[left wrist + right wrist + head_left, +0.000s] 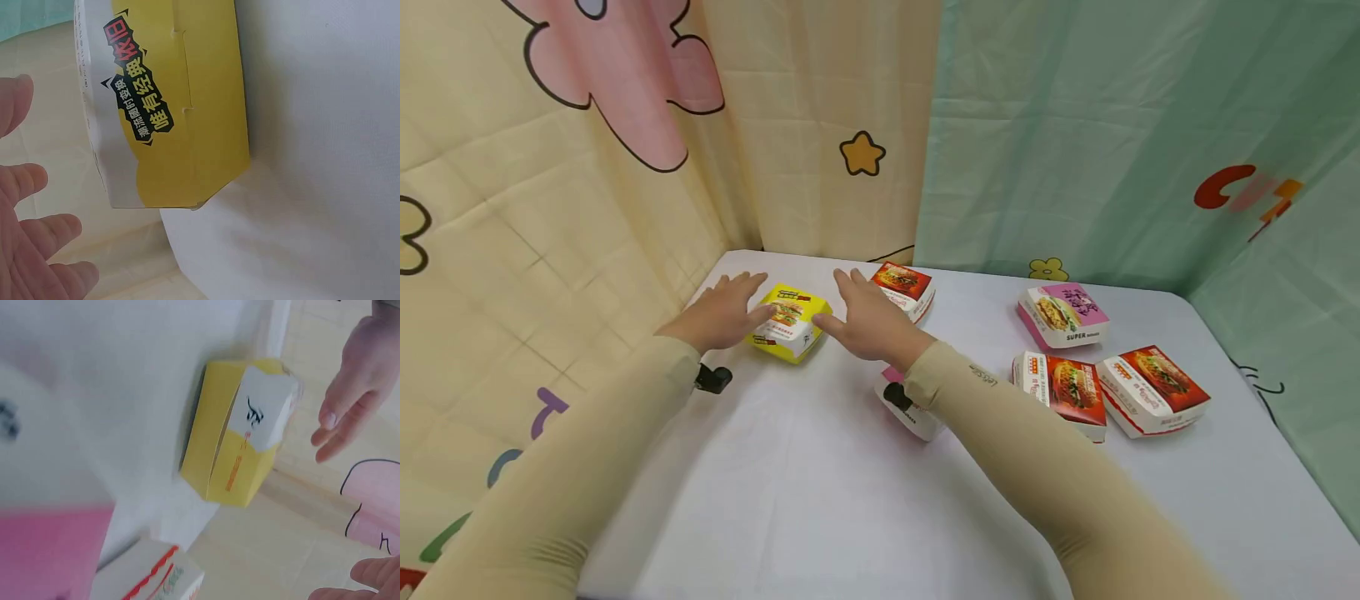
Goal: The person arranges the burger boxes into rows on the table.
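Note:
A yellow and white burger box (790,321) lies on the white table, with a hand raised on either side of it. My left hand (724,310) is at the box's left, fingers spread and holding nothing. At its right is my right hand (871,320), also spread and empty, the thumb overlapping the box's edge in the head view. The left wrist view shows the yellow box (169,144) close up, apart from the left fingers (53,231). In the right wrist view the box (237,431) stands between both hands, its lid down.
Behind my right hand sits a red and white box (904,287). A pink and white box (917,414) is partly hidden under my right forearm. Farther right are another pink box (1063,315) and two red ones (1067,392). Curtains (1037,125) hang along the table's back and sides.

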`<state>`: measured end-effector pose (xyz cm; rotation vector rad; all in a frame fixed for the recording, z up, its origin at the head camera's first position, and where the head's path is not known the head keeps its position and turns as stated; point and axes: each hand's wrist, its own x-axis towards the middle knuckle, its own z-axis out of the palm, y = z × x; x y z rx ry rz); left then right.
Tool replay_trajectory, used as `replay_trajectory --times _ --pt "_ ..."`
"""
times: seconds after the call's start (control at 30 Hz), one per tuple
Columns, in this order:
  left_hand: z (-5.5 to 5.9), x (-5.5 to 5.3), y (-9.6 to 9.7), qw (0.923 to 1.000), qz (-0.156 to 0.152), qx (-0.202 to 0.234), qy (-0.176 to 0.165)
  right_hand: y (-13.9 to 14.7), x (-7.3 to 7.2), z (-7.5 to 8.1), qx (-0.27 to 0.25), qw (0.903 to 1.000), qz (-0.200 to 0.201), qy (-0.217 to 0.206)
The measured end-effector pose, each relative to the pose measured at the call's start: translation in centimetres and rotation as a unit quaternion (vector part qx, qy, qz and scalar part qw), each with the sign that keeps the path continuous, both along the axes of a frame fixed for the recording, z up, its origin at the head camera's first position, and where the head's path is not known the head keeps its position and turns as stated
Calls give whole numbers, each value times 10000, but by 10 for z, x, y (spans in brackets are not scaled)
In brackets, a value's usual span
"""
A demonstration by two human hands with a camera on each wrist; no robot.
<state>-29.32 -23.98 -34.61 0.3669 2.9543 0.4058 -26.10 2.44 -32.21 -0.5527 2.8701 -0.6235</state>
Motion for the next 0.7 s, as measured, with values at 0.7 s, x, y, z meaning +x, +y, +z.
replay_trajectory --times 0.7 --pt "-28 -7 -5 9957 -34 686 -623 -75 -7 -54 162 9955 -538 -765"
